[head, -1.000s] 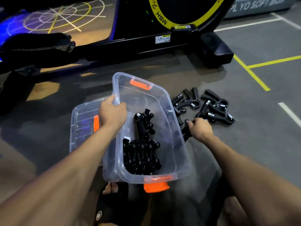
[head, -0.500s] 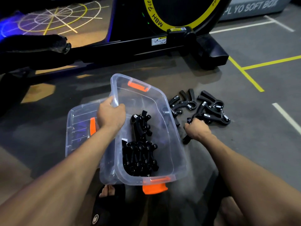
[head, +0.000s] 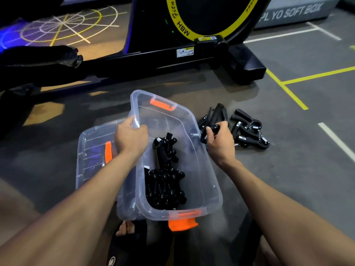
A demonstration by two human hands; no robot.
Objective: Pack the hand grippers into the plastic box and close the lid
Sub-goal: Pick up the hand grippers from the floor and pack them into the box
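Two hands at the plastic box

We see our left hand (head: pixel 132 138) grip the rim of the tilted clear plastic box (head: pixel 201 169), where black hand grippers (head: pixel 165 189) lie. Our right hand (head: pixel 219 141) closes around one hand gripper (head: pixel 210 129) beside the floor pile (head: pixel 247 129). The lid (head: pixel 92 148) lies left.

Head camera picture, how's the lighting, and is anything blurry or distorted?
Head view: dim gym light, a blue glow on the floor far left; wide-angle bending curves the floor lines; the clear plastic box shows faint glare; the black hand grippers inside merge into one dark mass; the right hand looks slightly soft.
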